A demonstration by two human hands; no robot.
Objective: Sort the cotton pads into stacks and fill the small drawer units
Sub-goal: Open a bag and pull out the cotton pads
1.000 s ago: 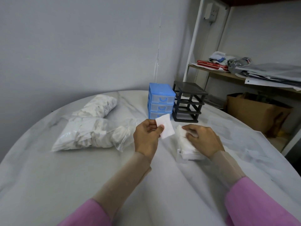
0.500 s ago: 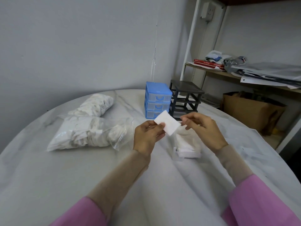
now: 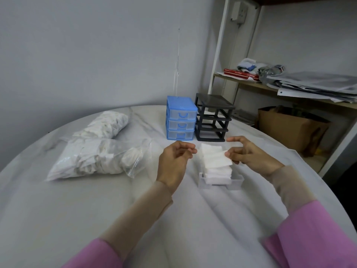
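My right hand (image 3: 249,157) pinches one white square cotton pad (image 3: 213,160) by its right edge, just above a stack of square pads (image 3: 218,174). The stack stands in a clear plastic drawer (image 3: 236,180) lying on the table in front of me. My left hand (image 3: 174,161) hovers just left of the pad with loosely curled fingers and holds nothing. Behind the hands stand a blue three-drawer unit (image 3: 181,118) with its drawers in place and a black drawer frame (image 3: 212,118) whose slots look empty.
Two clear bags of cotton pads (image 3: 96,157) (image 3: 105,123) lie at the left on the round white-covered table (image 3: 135,209). To the right, off the table, are a shelf with papers (image 3: 316,86) and a cardboard box (image 3: 289,128).
The pad passed from my left hand to my right. My right hand lifted off the stack, took the pad and now holds it over the stack; my left hand let go.
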